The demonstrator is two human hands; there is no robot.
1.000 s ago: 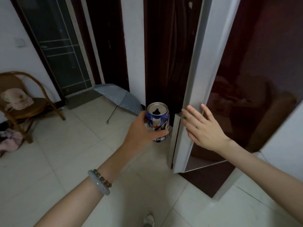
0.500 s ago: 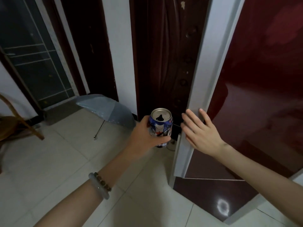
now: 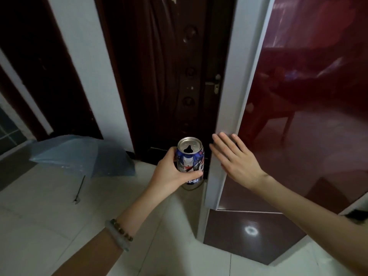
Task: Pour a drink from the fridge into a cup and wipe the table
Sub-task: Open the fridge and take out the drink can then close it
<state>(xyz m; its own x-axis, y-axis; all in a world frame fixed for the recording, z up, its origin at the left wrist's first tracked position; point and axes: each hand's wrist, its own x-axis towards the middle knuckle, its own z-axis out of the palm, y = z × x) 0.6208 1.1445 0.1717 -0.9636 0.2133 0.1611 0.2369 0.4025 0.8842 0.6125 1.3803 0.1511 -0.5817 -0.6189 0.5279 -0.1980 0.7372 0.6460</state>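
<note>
**At frame centre: opened can in left grip, right grip flat on fridge door**

Right half of frame: the fridge door (image 3: 298, 96), glossy dark red with a white edge, stands ajar, and its interior is not visible. Behind it, at upper centre, is a dark wooden door (image 3: 169, 76). Pale tiled floor (image 3: 39, 216) fills the lower left, with a grey umbrella (image 3: 83, 156) lying open at left centre.

Right grip (image 3: 237, 162): fingers straight and spread, laid against the door's white edge, holding nothing.

Left grip (image 3: 171, 174): fingers and thumb wrapped round the lower body of the can (image 3: 190, 156). The can sits just left of the right grip and does not touch it. A bracelet (image 3: 119, 234) sits on the left wrist.

Can: upright, long axis vertical, lid facing up and opened, with the mouth on the wearer's side of the lid.

Assessment: the drink is retrieved. Closing the door appears to be the step in hand and falls to the right grip. Pouring rests with the left grip. No cup or bench is in view. The can must stay upright in transit or it may spill.
</note>
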